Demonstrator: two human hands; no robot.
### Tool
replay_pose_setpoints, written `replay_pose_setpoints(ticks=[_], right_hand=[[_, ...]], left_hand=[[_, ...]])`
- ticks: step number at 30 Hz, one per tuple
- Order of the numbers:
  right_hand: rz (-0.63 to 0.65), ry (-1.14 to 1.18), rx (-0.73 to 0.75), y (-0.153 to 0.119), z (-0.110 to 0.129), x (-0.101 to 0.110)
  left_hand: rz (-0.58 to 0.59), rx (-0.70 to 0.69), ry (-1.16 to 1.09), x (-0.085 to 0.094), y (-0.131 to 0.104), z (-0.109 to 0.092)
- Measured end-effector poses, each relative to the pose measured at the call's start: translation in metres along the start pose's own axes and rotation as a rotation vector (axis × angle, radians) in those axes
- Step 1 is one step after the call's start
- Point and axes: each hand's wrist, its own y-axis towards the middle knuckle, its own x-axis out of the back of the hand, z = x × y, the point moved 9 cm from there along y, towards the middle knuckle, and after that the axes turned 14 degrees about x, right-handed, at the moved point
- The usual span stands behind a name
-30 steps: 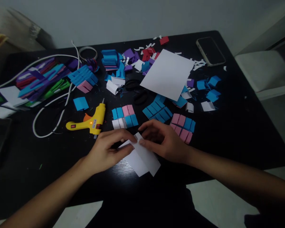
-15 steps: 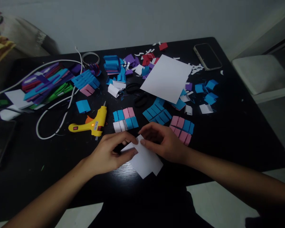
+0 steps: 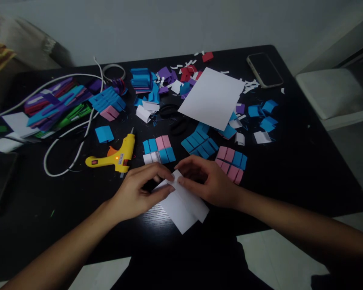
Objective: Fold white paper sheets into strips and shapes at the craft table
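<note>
White folded paper, one piece, sits at the black desk's near edge, apparently pinched by the left hand and right hand; beyond lie three multicoloured folded-paper blocks and one yellow glue gun.

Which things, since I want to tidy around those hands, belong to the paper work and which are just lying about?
Probably in the work:
- white paper between the left hand and right hand
- yellow glue gun, light glowing
- large white sheet
- pink-and-blue paper block

Apparently just lying about:
- phone
- white cable
- white snippets
</note>
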Motion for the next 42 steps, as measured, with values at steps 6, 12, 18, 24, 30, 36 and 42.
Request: replay_pose_setpoints(ticks=[6,12,18,24,30,36,42], right_hand=[[-0.056,-0.06,0.102,0.0,0.01,0.01],[0.117,-0.263,0.405,0.0,0.032,0.004],[0.122,-0.319,0.471,-0.001,0.036,0.003],[0.202,-0.289,0.476,-0.004,0.039,-0.004],[0.378,-0.355,0.507,-0.012,0.037,-0.018],[0.311,-0.343,0.509,-0.008,0.038,-0.013],[0.262,-0.308,0.543,-0.006,0.039,-0.01]], left_hand=[[-0.017,0.165,-0.134,0.005,0.004,0.012],[0.056,0.293,-0.29,-0.001,0.003,0.025],[0.05,0.286,-0.328,0.0,0.004,0.025],[0.064,0.3,-0.348,-0.001,0.005,0.025],[0.1,0.299,-0.364,-0.004,0.005,0.024],[0.18,0.355,-0.459,-0.014,0.002,0.027],[0.201,0.356,-0.448,-0.014,0.001,0.027]])
